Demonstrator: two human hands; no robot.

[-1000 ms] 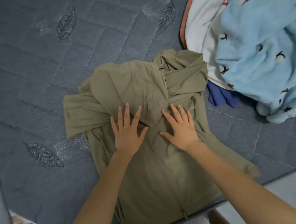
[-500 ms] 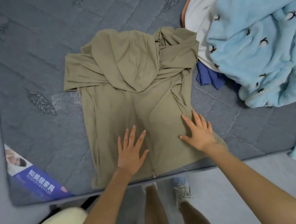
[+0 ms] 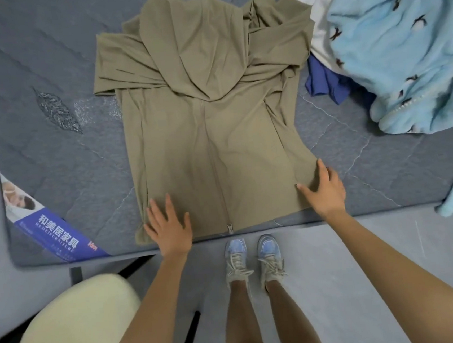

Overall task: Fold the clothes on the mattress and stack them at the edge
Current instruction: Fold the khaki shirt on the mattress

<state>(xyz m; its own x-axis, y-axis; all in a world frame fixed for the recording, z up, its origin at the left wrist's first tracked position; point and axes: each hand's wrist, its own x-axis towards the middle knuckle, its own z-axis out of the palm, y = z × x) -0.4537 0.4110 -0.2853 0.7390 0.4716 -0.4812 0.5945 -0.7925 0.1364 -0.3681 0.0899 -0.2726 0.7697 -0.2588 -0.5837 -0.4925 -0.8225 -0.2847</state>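
Observation:
An olive hooded zip jacket (image 3: 210, 134) lies flat on the grey quilted mattress (image 3: 60, 148), zip side up, hood folded down over the chest and both sleeves folded across under it. Its hem reaches the mattress's near edge. My left hand (image 3: 170, 229) rests flat with spread fingers on the hem's left corner. My right hand (image 3: 322, 189) lies flat on the hem's right corner, fingers straight.
A heap of unfolded clothes sits at the right: a light blue fleece with bird prints (image 3: 401, 44), a white garment (image 3: 318, 18) and a dark blue one (image 3: 325, 84). A cream chair seat (image 3: 77, 324) stands at lower left. My shoes (image 3: 253, 260) are on the grey floor.
Both hands slid from the jacket's chest down its front and apart to the two hem corners. The camera pulled back, showing the mattress edge, floor and chair.

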